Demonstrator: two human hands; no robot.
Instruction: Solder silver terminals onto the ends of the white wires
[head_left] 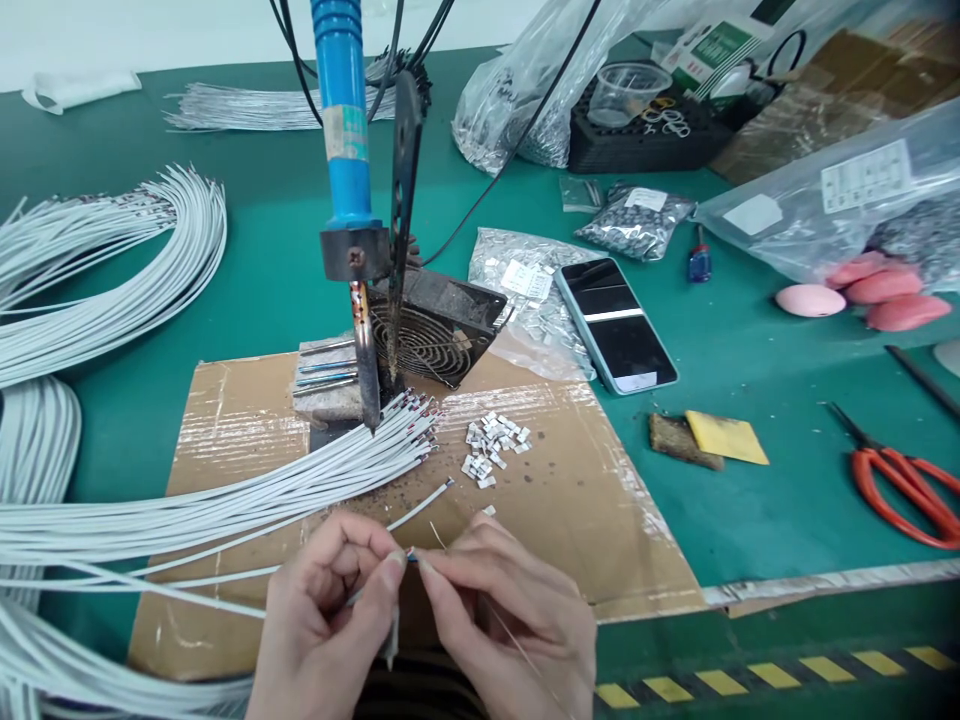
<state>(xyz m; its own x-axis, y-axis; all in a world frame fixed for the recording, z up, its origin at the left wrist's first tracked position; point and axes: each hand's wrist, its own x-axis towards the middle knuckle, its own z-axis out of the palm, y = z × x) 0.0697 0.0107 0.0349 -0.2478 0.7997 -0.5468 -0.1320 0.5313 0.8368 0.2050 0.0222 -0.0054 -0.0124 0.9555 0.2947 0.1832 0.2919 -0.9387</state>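
My left hand (pixel 330 620) pinches the stripped end of a thin white cable (pixel 225 578) between thumb and forefinger at the near edge of a taped cardboard sheet (pixel 570 510). My right hand (pixel 517 620) meets it fingertip to fingertip and pinches something tiny; a thin solder wire (pixel 439 537) sticks up from it. Just beyond the hands lie a bundle of white cables (pixel 315 480) with stripped ends, and a small heap of metal clips (pixel 491 448). A blue-handled soldering iron (pixel 346 150) hangs clamped tip-down above the bundle.
A small black fan (pixel 439 330) sits behind the iron. A phone (pixel 615 325), bags of parts (pixel 637 220), a sponge (pixel 724 437), red scissors (pixel 904 480) and pink objects (pixel 885 290) lie to the right. Coiled white cables (pixel 90 270) fill the left. Striped tape (pixel 750 680) marks the edge.
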